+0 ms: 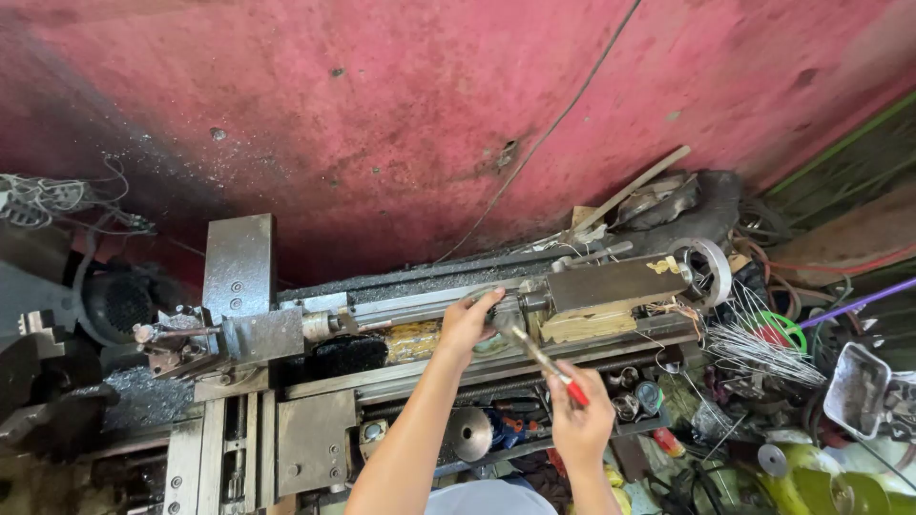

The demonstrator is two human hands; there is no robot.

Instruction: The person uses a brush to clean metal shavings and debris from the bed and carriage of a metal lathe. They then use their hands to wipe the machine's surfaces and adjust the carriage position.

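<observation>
- My right hand (582, 420) is closed around the red handle of a slim metal tool (546, 362), held slanted so its shaft runs up and to the left; I cannot tell from here what kind of tool it is.
- The tool's tip sits just beside the fingers of my left hand (468, 322), over the middle of the lathe (420, 324).
- My left hand is curled over a small metal part (503, 319) on the lathe bed, fingertips pressed on its top; how far it closes around the part is hidden.
- Just right of that part lies the long grey tailstock body (615, 281), ending in a pale handwheel (711, 270).
- Left of my hand the bed runs to a dark brush-like clump (345, 355) and the grey block of the headstock (239, 267), with metal chips scattered about it.
- Below the bed, near my forearm, a shiny metal disc (470, 434) lies among small parts.
- To the right sit a bundle of thin wires (759, 351), a green ring (787, 329) and a purple rod (859, 305).
- A worn red wall (429, 105) stands behind the machine.
</observation>
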